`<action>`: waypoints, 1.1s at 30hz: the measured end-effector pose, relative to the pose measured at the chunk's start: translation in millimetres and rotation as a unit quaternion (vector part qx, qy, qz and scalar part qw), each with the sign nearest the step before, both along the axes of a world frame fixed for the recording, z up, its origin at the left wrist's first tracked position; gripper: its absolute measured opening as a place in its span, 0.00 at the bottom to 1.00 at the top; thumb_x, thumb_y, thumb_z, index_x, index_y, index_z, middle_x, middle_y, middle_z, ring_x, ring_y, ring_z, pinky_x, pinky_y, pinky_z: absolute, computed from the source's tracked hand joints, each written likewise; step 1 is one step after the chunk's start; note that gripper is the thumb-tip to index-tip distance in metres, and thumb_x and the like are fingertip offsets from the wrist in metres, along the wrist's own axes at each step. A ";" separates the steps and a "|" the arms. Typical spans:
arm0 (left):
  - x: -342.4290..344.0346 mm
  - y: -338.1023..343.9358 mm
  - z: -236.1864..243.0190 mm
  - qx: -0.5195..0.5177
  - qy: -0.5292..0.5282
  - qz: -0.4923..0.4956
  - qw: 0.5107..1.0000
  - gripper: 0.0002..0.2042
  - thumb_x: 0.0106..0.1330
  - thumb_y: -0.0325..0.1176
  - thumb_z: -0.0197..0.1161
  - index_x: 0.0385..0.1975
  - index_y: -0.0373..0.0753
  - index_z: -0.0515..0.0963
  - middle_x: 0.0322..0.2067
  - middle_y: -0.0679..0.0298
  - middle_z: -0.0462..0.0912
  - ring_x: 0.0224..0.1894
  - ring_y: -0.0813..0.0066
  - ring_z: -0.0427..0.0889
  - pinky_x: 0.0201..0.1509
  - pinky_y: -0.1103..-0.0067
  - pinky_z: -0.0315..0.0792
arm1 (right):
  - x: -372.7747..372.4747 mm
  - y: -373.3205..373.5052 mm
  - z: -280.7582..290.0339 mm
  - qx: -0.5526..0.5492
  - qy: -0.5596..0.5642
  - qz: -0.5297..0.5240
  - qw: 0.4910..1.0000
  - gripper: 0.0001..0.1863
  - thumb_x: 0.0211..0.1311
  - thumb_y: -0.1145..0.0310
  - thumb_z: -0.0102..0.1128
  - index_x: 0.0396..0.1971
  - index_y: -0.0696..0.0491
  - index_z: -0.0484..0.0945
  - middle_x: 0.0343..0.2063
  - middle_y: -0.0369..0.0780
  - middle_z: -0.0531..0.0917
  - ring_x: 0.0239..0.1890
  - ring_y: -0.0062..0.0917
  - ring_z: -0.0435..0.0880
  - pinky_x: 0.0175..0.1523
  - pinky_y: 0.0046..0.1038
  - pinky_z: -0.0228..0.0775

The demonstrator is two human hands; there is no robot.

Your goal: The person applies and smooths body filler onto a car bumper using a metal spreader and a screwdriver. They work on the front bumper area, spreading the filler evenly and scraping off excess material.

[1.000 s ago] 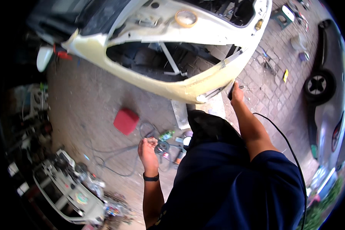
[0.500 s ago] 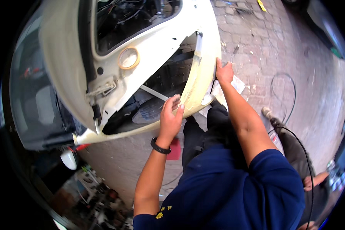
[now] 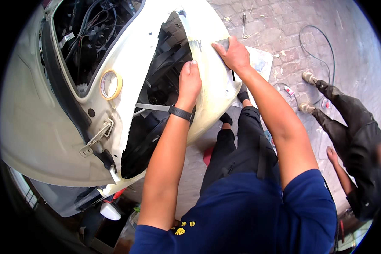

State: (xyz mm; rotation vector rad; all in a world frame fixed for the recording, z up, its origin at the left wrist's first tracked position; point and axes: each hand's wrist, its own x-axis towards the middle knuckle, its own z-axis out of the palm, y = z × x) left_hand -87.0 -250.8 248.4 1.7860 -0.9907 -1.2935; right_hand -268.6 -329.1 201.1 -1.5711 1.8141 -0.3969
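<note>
A cream front bumper (image 3: 207, 89) with yellowish filler patches curves in front of me. My right hand (image 3: 237, 55) is closed over a flat grey sanding pad (image 3: 223, 45), which rests on the bumper's outer face. My left hand (image 3: 189, 84) is curled at the bumper's inner edge, thumb on top; its fingers face away, and whatever they may hold is hidden. A dark opening (image 3: 156, 95) with a pale strut (image 3: 152, 107) lies beside my left wrist. On the white body panel left of that opening lies a roll of masking tape (image 3: 120, 86).
A raised, pale hood (image 3: 34, 122) with a metal hinge (image 3: 98, 137) fills the left side. Far right, another person (image 3: 347, 139) in dark clothes is close by. A cable (image 3: 332, 51), a screwdriver (image 3: 244, 25) and a paper sheet (image 3: 262, 63) lie on the paving. A white mirror (image 3: 110, 211) sticks out lower left.
My right hand has moved along the bumper, and the grey pad now shows under it. The left hand has gone from spread fingers to curled. My view has shifted; more of the other person shows.
</note>
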 end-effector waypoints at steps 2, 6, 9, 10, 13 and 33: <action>0.4 -2.3 -6.6 0.002 -0.067 -0.026 0.997 0.22 0.81 0.44 0.47 0.41 0.27 0.77 0.38 0.41 0.84 0.43 0.44 0.84 0.49 0.61 0.74 | 5.4 6.3 3.9 0.006 -0.006 0.011 1.000 0.42 0.59 0.28 0.60 0.45 0.59 0.74 0.36 0.55 0.88 0.43 0.51 0.88 0.49 0.46 0.79; -12.1 -3.2 5.9 -0.018 -0.184 -0.070 0.980 0.23 0.81 0.46 0.46 0.37 0.27 0.75 0.36 0.36 0.82 0.43 0.34 0.81 0.47 0.56 0.73 | -3.4 14.2 1.8 -0.003 -0.013 0.066 0.998 0.42 0.59 0.28 0.61 0.45 0.59 0.74 0.35 0.56 0.87 0.42 0.51 0.88 0.49 0.47 0.79; -14.6 -3.6 5.6 -0.023 -0.227 -0.085 0.970 0.23 0.81 0.45 0.46 0.35 0.27 0.74 0.35 0.34 0.82 0.43 0.30 0.80 0.45 0.53 0.72 | -6.4 -0.2 -1.6 0.007 -0.016 0.053 0.998 0.43 0.59 0.28 0.61 0.45 0.60 0.74 0.35 0.57 0.87 0.42 0.51 0.88 0.48 0.48 0.79; -16.7 -3.4 7.1 -0.031 -0.228 -0.079 0.970 0.23 0.81 0.45 0.46 0.35 0.27 0.73 0.35 0.33 0.81 0.42 0.28 0.79 0.45 0.51 0.71 | -6.1 -7.4 -1.9 0.016 -0.013 0.036 0.999 0.43 0.59 0.28 0.60 0.45 0.60 0.74 0.35 0.57 0.87 0.42 0.52 0.88 0.48 0.48 0.79; -19.4 -4.2 8.8 -0.032 -0.250 -0.074 0.965 0.22 0.81 0.44 0.46 0.35 0.28 0.73 0.35 0.34 0.81 0.42 0.28 0.78 0.44 0.50 0.71 | -1.0 -23.4 -2.6 0.016 -0.006 0.004 1.000 0.43 0.60 0.28 0.60 0.46 0.60 0.74 0.35 0.56 0.87 0.41 0.51 0.88 0.48 0.48 0.79; -21.9 -8.2 14.2 0.042 -0.250 -0.080 0.964 0.24 0.82 0.46 0.42 0.37 0.28 0.73 0.35 0.39 0.81 0.41 0.37 0.79 0.47 0.58 0.71 | 0.1 -52.6 -24.2 0.118 -0.004 -0.151 0.981 0.45 0.62 0.30 0.59 0.50 0.65 0.75 0.41 0.58 0.87 0.48 0.52 0.87 0.53 0.48 0.76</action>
